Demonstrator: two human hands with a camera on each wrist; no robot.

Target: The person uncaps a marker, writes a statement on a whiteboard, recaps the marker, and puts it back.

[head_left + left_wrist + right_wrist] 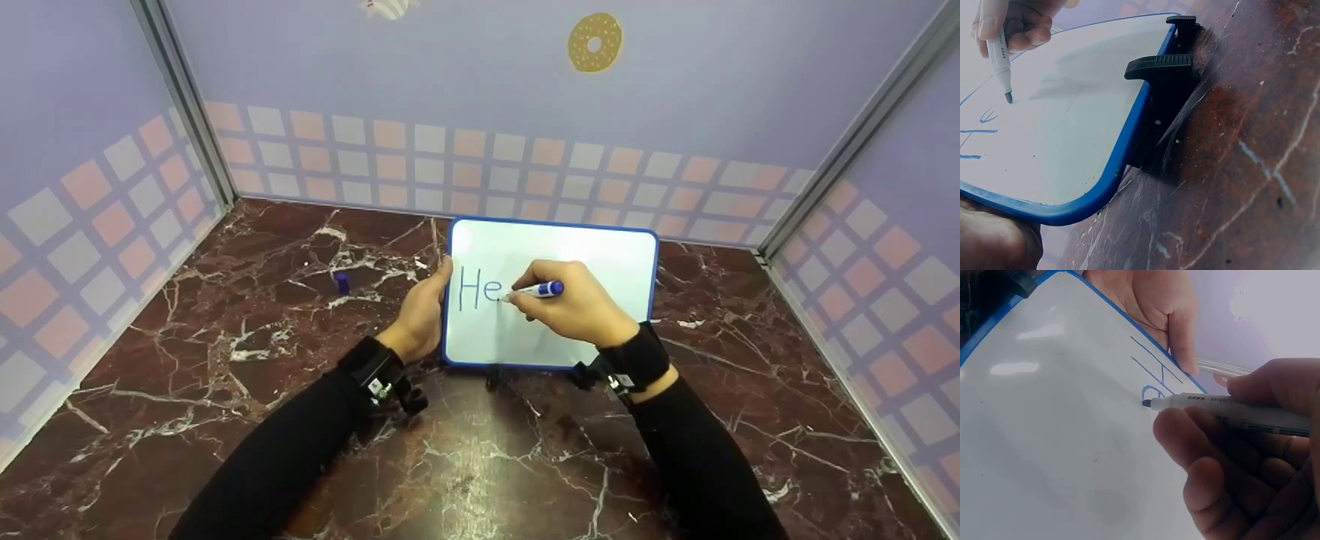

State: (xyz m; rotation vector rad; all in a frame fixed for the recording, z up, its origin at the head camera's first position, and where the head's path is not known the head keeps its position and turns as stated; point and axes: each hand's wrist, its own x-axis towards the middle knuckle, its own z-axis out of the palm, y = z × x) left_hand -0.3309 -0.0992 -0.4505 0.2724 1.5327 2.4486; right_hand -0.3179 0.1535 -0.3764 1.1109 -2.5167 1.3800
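Note:
A small whiteboard (577,247) with a blue frame leans back on the table, its face toward me. My left hand (421,319) grips its left edge, thumb along the frame and the other fingers partly hidden behind. In my right hand (581,307), the thumb and fingers pinch a white marker (1216,406) with a blue end. The marker's dark tip is right at the board's surface, just past the blue letters "He" (480,288). Black feet (1165,67) hold the board's lower edge in the left wrist view.
A blue marker cap (342,283) stands on the dark red marbled table (247,390), left of my left hand. Lilac panels with pink and white squares (390,161) enclose the back and both sides. The back panel is close behind the board.

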